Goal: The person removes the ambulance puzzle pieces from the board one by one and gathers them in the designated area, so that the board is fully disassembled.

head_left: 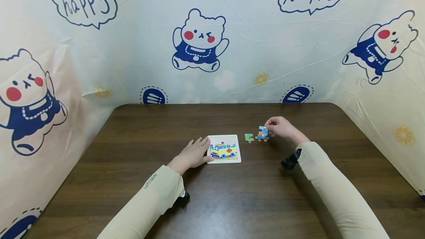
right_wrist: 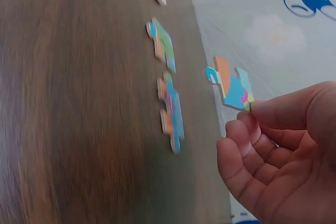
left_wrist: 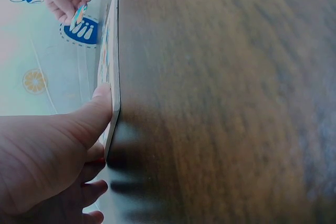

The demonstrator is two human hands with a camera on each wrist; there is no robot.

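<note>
A white-framed puzzle board (head_left: 224,160) with a yellow ambulance picture lies flat on the table. My left hand (head_left: 193,154) rests at the board's left side, fingers spread; in the left wrist view its thumb (left_wrist: 97,109) presses the board's edge. To the right of the board, my right hand (head_left: 281,127) pinches a blue and orange jigsaw piece (right_wrist: 231,88) between thumb and fingertips, raised off the table. Below it lies a second jigsaw piece (right_wrist: 176,111), mostly blue and orange. A green jigsaw piece (right_wrist: 164,44) sits between that one and the board.
The brown wooden table (head_left: 132,194) ends at the back against a pale curtain (head_left: 245,47) printed with cartoon bears. Black wrist devices (head_left: 291,159) hang under both sleeves, close to the tabletop.
</note>
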